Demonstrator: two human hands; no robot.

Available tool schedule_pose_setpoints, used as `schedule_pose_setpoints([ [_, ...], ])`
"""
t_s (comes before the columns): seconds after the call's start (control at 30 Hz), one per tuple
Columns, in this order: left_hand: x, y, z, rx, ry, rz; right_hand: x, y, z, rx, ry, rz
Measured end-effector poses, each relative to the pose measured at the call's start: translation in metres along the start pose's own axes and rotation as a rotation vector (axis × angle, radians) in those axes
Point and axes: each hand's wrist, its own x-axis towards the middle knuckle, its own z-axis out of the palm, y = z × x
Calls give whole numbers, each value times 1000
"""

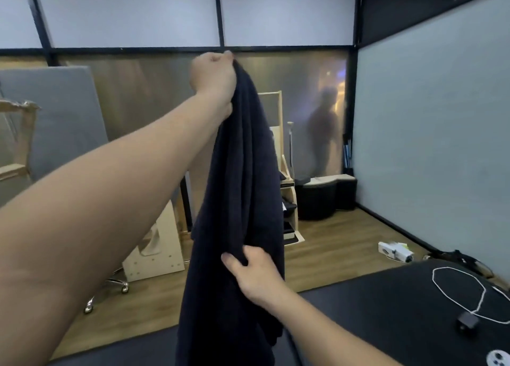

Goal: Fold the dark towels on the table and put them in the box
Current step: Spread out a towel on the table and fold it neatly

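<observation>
The person holds one dark navy towel (242, 172) up in the air in front of them, above the near edge of the black counter (386, 310). The left hand (214, 80) is raised high with the arm stretched out, its fingers closed in a tight pinch on the towel's top corner, so the cloth hangs down in long loose folds. The right hand (255, 273) sits much lower, at about the middle of the hanging cloth, thumb and fingers curled in and gripping a bunched fold on the towel's right side. The towel's bottom end drops past the lower edge of the view, so I cannot tell whether it touches the counter.

On the counter, well off to the right, lies a white cord (458, 288) looped into a rough ring, with a small black plug block (467, 321) at its near end. A round white disc (498, 358) shows at the bottom right corner.

Beyond the counter is a wooden floor (331, 244) with a small white carton (396, 251) lying on it. A pale wooden shelf unit (288, 200) stands behind the towel, and a grey panel (55, 117) leans against the wall at the left. Through the frosted partition (143, 95) a blurred figure (324, 128) can be made out.
</observation>
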Motion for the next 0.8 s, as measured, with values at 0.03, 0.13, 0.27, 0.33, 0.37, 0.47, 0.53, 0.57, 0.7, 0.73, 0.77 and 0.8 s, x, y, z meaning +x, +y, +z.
schedule_pose_setpoints([
  [0.03,6,-15,-20,60,39,-30,5,2,-4,-47,4,7],
  [0.13,4,-84,-95,330,-34,-265,34,-4,-47,-125,71,17],
  [0.27,-91,-167,-141,491,-381,-665,81,-46,-84,151,323,-18],
  [0.33,-143,-184,-136,444,-569,-663,90,-53,-80,236,369,6],
  [0.37,-167,-187,-129,425,-660,-621,94,-52,-76,227,359,12],
  [0.47,-222,-192,-108,386,-771,-506,101,-53,-75,240,338,43],
  [0.53,-227,-204,-100,435,-707,-456,113,-56,-88,228,357,28],
  [0.57,-220,-209,-98,485,-646,-436,120,-58,-99,192,360,2],
  [0.7,-171,-199,-80,419,-369,-368,144,-32,-159,94,416,-80],
  [0.73,-158,-189,-67,312,-308,-388,143,-18,-168,86,389,-68],
  [0.77,-146,-180,-50,206,-257,-427,141,-2,-174,82,330,-54],
  [0.8,-136,-170,-32,112,-222,-485,137,15,-178,78,250,-35],
])
